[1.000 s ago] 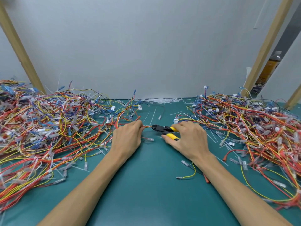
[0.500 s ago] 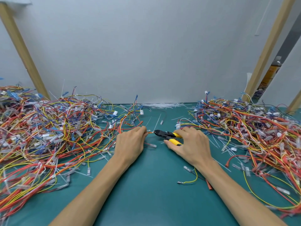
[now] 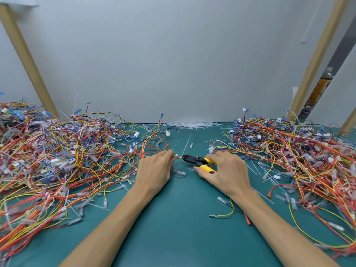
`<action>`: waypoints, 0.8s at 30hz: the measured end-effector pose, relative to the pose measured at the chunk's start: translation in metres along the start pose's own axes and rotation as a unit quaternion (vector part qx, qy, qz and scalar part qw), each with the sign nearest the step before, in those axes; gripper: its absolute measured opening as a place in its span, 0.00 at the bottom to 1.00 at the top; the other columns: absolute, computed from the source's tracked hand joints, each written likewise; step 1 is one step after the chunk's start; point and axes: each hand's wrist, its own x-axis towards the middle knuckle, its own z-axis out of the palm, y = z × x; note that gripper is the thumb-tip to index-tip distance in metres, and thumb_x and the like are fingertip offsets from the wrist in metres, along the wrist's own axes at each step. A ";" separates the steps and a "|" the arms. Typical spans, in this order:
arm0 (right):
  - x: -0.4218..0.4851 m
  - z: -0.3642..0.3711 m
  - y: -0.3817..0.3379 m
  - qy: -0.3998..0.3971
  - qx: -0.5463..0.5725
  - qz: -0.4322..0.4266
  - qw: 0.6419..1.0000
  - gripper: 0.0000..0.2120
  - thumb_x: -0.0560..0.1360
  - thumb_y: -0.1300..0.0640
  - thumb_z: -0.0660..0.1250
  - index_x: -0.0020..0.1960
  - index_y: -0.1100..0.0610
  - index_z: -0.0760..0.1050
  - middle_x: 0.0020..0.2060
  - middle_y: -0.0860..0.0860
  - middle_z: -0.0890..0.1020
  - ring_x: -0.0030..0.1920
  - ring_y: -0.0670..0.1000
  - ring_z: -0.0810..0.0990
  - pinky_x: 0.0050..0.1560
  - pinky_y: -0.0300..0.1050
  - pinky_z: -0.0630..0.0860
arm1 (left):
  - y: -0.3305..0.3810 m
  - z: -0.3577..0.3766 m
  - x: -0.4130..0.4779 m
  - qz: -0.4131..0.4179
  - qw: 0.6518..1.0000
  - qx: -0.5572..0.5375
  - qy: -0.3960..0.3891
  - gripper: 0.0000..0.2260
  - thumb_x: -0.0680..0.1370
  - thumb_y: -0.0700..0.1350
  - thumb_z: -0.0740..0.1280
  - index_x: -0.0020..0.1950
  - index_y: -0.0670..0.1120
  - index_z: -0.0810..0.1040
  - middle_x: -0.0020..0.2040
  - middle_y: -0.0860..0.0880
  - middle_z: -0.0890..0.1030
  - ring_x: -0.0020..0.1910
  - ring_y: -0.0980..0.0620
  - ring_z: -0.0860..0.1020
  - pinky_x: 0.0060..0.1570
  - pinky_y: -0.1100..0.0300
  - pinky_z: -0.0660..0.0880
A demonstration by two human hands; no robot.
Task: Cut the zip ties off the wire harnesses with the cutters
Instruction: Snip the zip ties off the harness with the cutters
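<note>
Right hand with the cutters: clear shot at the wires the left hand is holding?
Likely yes. The right hand holds the cutters with the tip right at the wires sticking out of the left hand; nothing lies between them.

There are two hands, the left hand [image 3: 154, 172] and right hand [image 3: 227, 174], one cutters [image 3: 196, 161] and one harness [image 3: 178, 156] drawn out between them. Two heaps of harnesses lie here, the left heap [image 3: 57, 155] and right heap [image 3: 298, 155], their wires too many to count, plus one drift of cut ties [image 3: 192, 124]. There are three posts, the left post [image 3: 27, 60], right post [image 3: 317, 56] and corner post [image 3: 349, 122], one table [image 3: 177, 228] and one can [image 3: 319, 87].
</note>
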 end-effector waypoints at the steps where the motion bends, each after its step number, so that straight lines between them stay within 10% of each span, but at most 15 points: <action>1: 0.000 0.000 0.000 0.001 0.000 -0.002 1.000 0.19 0.67 0.33 0.71 0.43 0.49 0.83 0.35 0.45 0.82 0.39 0.50 0.80 0.37 0.42 0.73 | 0.000 0.000 0.000 0.002 1.000 0.001 0.002 0.10 0.82 0.52 0.59 0.48 0.49 0.76 0.42 0.51 0.82 0.39 0.43 0.81 0.29 0.55 0.69; 24: 0.000 0.002 0.000 -0.020 -0.005 -0.008 1.000 0.20 0.68 0.32 0.68 0.41 0.49 0.81 0.35 0.45 0.79 0.40 0.50 0.79 0.37 0.43 0.71 | -0.001 0.002 -0.001 0.011 1.000 0.011 0.016 0.10 0.83 0.51 0.58 0.48 0.48 0.76 0.43 0.50 0.81 0.39 0.42 0.81 0.29 0.53 0.72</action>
